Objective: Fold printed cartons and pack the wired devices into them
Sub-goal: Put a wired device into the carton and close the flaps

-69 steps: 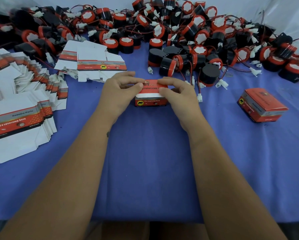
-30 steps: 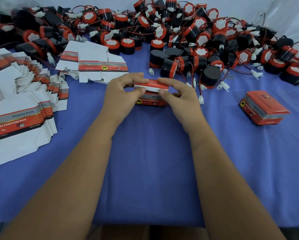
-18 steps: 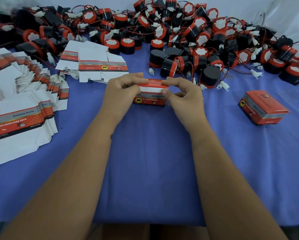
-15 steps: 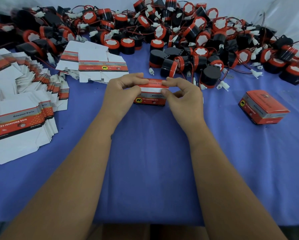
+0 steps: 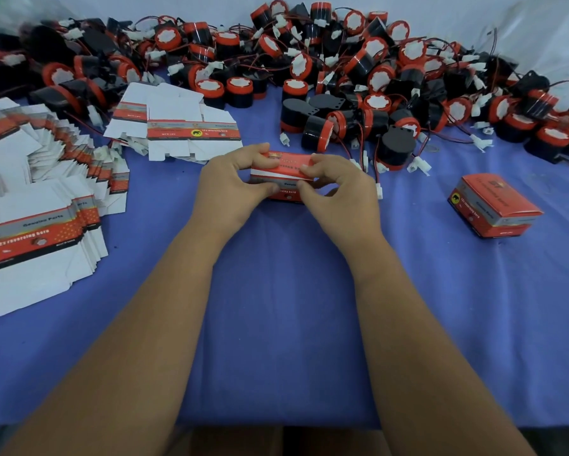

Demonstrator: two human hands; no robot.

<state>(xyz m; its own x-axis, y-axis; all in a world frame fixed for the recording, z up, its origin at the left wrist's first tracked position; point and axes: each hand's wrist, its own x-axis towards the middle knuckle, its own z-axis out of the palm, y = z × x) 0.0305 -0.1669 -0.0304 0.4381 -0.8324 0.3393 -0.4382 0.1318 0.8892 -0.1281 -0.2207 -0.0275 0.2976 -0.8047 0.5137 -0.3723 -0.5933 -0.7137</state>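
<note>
A small red printed carton (image 5: pixel 288 174) sits on the blue cloth (image 5: pixel 276 307) at the centre, held between both hands. My left hand (image 5: pixel 232 189) grips its left end, thumb on the front and fingers over the top. My right hand (image 5: pixel 337 192) pinches the right end, fingertips on the red and white top flap. What the carton holds is hidden. Behind it lies a big heap of black and red wired devices (image 5: pixel 342 77) with white plugs.
Flat unfolded cartons (image 5: pixel 39 205) are fanned out in stacks at the left, with a smaller stack (image 5: pixel 174 126) behind my left hand. A closed red carton (image 5: pixel 494 205) stands at the right. A white wall backs the heap.
The carton's top flap has been lowered from raised to nearly flat on the box. Both hands kept hold of its ends and stayed in place.
</note>
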